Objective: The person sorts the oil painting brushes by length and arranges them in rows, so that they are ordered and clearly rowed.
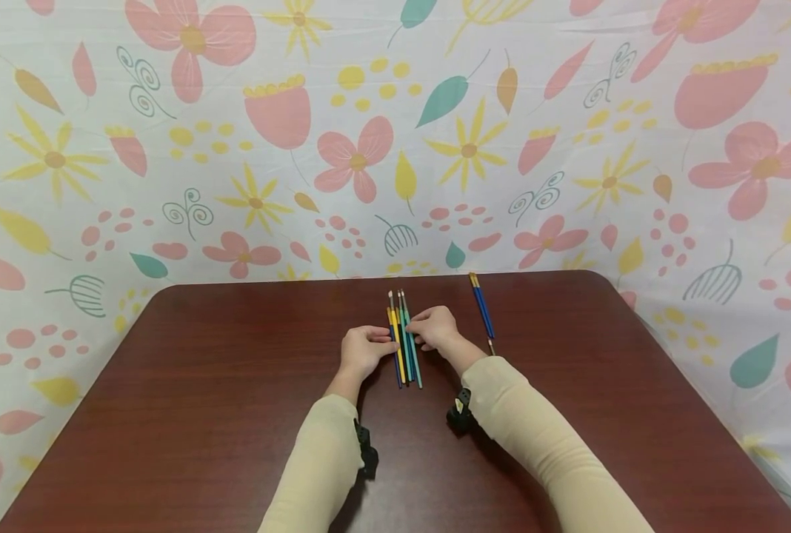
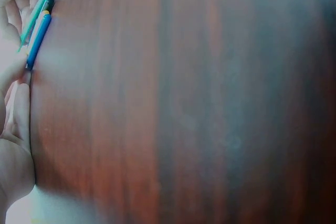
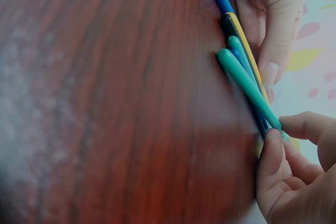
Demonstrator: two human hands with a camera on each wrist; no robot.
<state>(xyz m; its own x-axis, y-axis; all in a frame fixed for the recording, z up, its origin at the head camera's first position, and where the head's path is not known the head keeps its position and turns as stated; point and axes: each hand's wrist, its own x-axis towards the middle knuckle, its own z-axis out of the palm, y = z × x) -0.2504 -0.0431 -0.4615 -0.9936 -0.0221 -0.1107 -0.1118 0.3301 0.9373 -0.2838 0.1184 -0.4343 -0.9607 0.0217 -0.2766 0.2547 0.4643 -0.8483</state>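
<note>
Several slim paintbrushes lie side by side near the middle of the table, bristles away from me, with yellow, dark, blue and teal handles. My left hand (image 1: 361, 352) is at their left side, its thumb against the yellow-handled paintbrush (image 1: 401, 363) and its fingers alongside the bunch. From the right, my right hand (image 1: 438, 327) pinches a teal paintbrush (image 3: 244, 82) between thumb and forefinger. That teal handle slants across the others in the right wrist view. In the left wrist view, a blue handle (image 2: 39, 40) shows beside the hands.
Blue-handled paintbrushes (image 1: 482, 307) lie apart at the right rear of the brown table (image 1: 202, 400). Another brush tip (image 1: 491, 346) shows beside my right forearm, the rest hidden. A flower-printed cloth (image 1: 369, 244) hangs right behind the table's far edge.
</note>
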